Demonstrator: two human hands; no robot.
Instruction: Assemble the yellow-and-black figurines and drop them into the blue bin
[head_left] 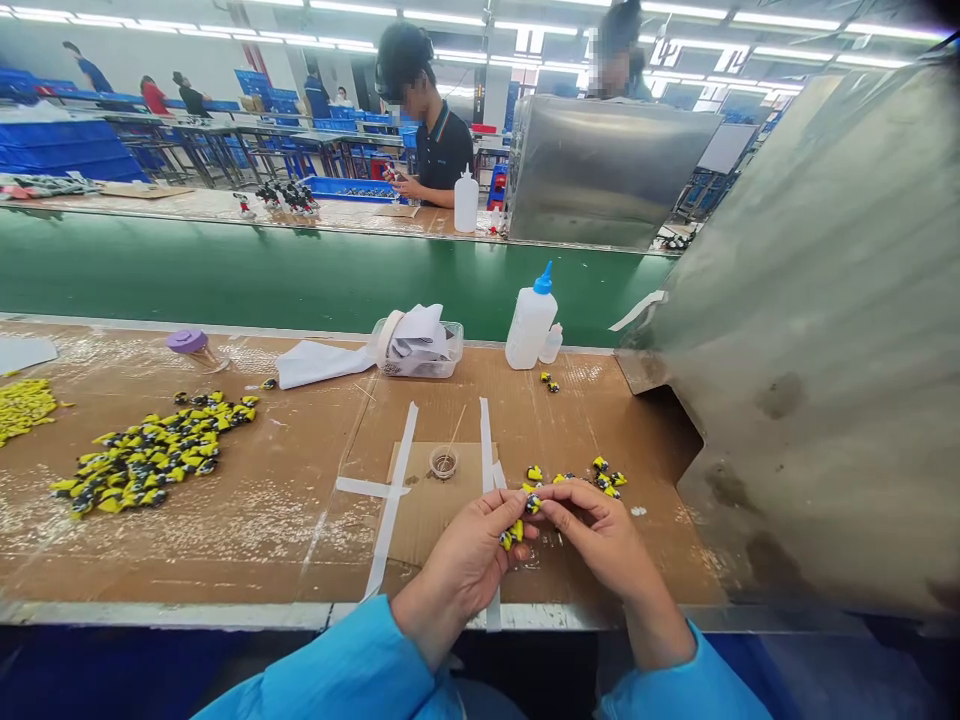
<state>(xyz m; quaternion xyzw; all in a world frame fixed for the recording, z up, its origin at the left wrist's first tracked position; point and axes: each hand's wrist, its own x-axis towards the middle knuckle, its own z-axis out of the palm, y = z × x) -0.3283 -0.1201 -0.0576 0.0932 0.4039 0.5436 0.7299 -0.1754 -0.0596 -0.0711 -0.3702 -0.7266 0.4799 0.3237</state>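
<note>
My left hand (474,545) has its fingers curled around some small yellow-and-black plastic pieces (512,535). Between the fingertips of both hands sits one more yellow-and-black piece (532,503), pinched from the left and the right. My right hand (596,530) is closed on that same piece with thumb and forefinger. Just beyond the hands, several similar loose pieces (609,480) lie on the cardboard. A small round cup (443,462) with a thin stick (457,425) leaning in it stands on a cardboard square (409,540) left of my hands.
A heap of yellow-and-black pieces (150,455) and a yellow pile (26,408) lie left. A clear tub (424,365) with white paper, a blue-capped bottle (531,325) and a purple-lidded jar (187,342) stand behind. Metal housing (810,400) bounds the right. Across the green belt (300,270) works a person (442,140).
</note>
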